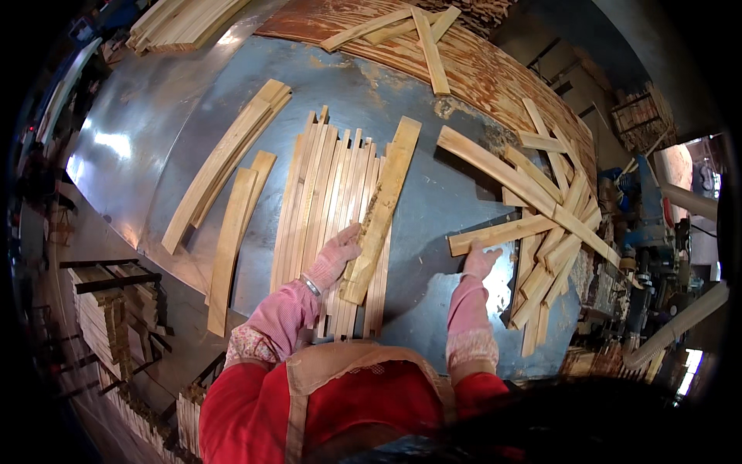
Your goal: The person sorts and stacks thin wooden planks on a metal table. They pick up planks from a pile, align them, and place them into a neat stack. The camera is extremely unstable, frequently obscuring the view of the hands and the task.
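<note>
My left hand, in a pink glove, is closed on the left edge of a wooden board with a dark, rough patch along its side. That board slants over the right part of a row of narrow wooden strips laid side by side, edges up. My right hand, also gloved, has its fingers at the near edge of another wooden board, close to its left end, and appears to grip it. This board's other end rests among a loose pile of boards, under a long board lying across them.
A metal-topped table carries everything. Left of the strips lie more boards. Several boards sit on a worn plywood sheet at the far side. Stacked wood stands at lower left; machinery with a hose is at right.
</note>
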Action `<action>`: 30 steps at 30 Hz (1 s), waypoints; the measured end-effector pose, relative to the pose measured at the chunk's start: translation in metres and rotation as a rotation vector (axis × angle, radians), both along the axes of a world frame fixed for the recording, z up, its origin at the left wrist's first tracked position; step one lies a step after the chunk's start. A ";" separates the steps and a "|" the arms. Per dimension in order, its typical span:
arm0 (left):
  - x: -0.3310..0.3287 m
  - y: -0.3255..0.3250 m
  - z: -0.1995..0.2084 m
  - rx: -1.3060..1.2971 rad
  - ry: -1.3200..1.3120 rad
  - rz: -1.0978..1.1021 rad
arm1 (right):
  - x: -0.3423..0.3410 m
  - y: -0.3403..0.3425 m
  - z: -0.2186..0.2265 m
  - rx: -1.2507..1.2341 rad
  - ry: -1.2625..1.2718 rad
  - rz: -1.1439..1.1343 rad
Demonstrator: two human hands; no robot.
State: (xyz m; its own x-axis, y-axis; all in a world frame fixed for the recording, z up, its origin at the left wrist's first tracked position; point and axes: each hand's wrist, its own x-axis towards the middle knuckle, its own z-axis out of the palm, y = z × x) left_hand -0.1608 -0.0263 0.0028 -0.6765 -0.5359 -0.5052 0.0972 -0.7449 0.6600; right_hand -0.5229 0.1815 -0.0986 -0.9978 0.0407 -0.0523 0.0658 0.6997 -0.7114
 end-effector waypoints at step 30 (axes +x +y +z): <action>0.006 0.035 0.030 -0.787 -0.221 -0.274 | 0.183 -0.074 0.132 -0.461 -0.534 0.807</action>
